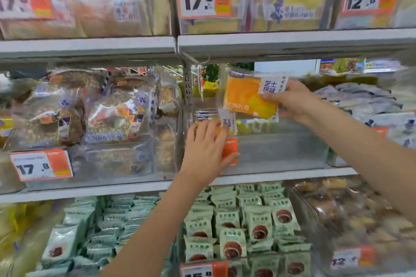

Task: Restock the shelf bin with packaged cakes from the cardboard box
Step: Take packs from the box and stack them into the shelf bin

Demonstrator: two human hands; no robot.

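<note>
A clear plastic shelf bin (281,153) stands on the middle shelf, mostly empty behind its front wall. My right hand (292,101) holds an orange packaged cake (245,96) by its right end, above the bin's rim. My left hand (207,148) rests with straight fingers on the bin's front wall, over its orange price tag (230,148). Just above those fingers a second orange-and-white cake pack (227,120) sticks up inside the bin at its left end. The cardboard box is out of view.
Neighbouring bins hold brown cakes (90,119) at left and grey packs (371,105) at right. Green-wrapped cakes (243,227) fill the bin below. The upper shelf edge (270,40) hangs just above the held cake, and a perforated metal upright (188,87) stands left of the bin.
</note>
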